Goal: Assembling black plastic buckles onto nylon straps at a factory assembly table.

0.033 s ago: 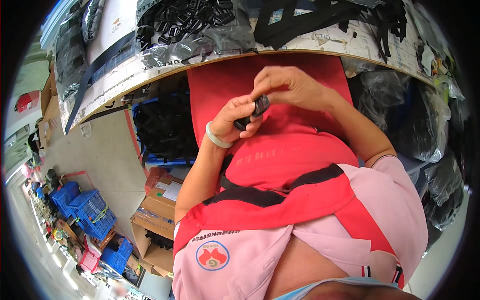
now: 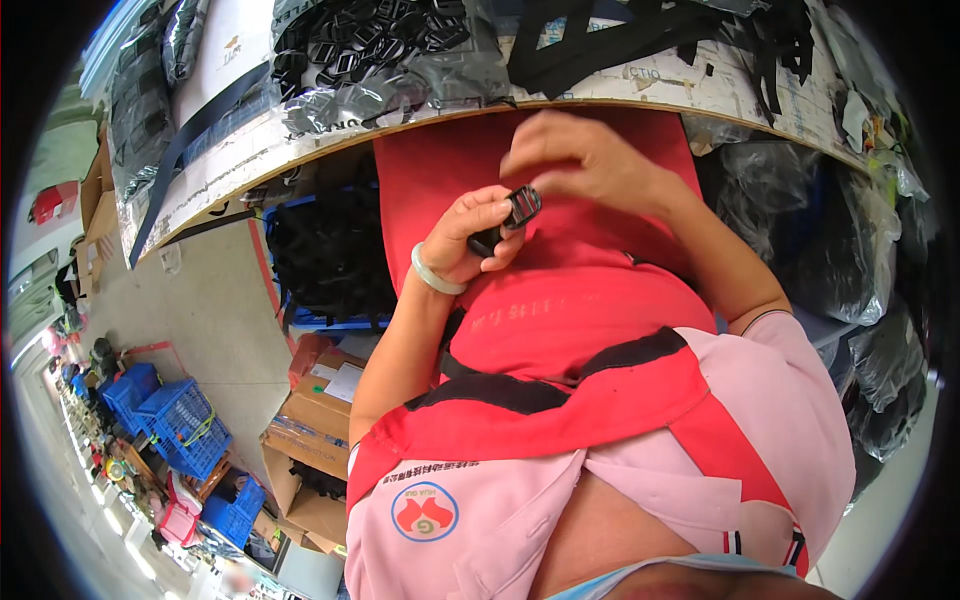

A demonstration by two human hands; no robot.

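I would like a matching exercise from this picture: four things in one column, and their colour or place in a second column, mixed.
Things:
1. small buckle
2. bangle
3. plastic crates
4. cardboard boxes

Colour or place:
A. blue, on the floor at the lower left
B. black, held between the left hand and the right hand
C. brown, on the floor beside the person
D. pale, around the left wrist

Pairs: 1-B, 2-D, 3-A, 4-C

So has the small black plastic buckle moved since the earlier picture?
No. The small black plastic buckle sits at the same spot below the curved wooden table edge.
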